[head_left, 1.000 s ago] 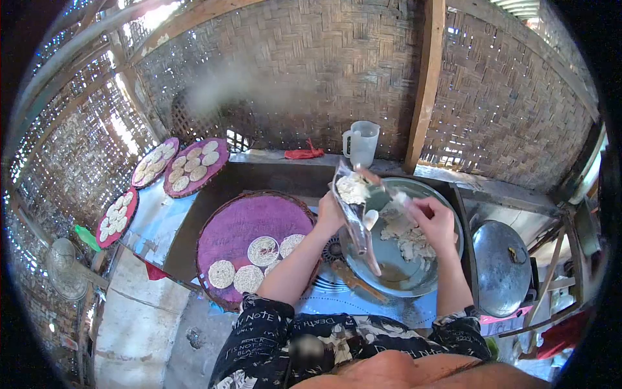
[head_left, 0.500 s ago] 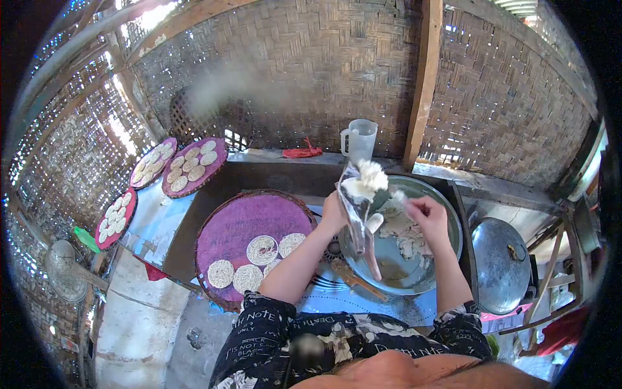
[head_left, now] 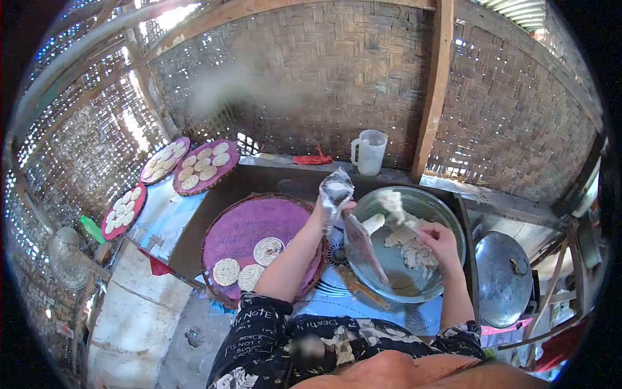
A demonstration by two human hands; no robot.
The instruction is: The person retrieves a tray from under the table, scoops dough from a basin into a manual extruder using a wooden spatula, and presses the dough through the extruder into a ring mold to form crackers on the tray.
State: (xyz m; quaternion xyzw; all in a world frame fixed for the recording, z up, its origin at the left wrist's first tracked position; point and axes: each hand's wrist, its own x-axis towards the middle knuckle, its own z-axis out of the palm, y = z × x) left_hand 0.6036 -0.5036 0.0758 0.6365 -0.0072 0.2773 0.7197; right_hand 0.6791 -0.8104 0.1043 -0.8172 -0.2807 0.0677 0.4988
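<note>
My left hand [head_left: 319, 216] is closed around a clear plastic bag [head_left: 337, 189], whose narrow end hangs over the basin's left side. My right hand [head_left: 440, 241] grips the handle of a spoon [head_left: 411, 222] loaded with a lump of pale dough [head_left: 391, 201]. Both are above a wide metal basin [head_left: 453, 214] that holds more pale dough [head_left: 418, 251]. To the left of the basin is a round tray [head_left: 249, 220] lined with purple cloth. White lacy rounds [head_left: 267, 251] lie on it, some hidden by my left forearm.
A wooden stick [head_left: 359, 285] lies against the basin's near left edge. Behind stand a plastic measuring jug [head_left: 370, 154] and a red bag [head_left: 313, 158]. A lidded metal pot [head_left: 504, 279] is at right. Smaller trays of rounds [head_left: 206, 159] sit far left. A woven wall [head_left: 311, 84] rises behind.
My left hand and the bag have shifted slightly left. The spoon with dough is now apart from the bag's mouth, and my right hand is slightly lower. The whole view has shifted a little.
</note>
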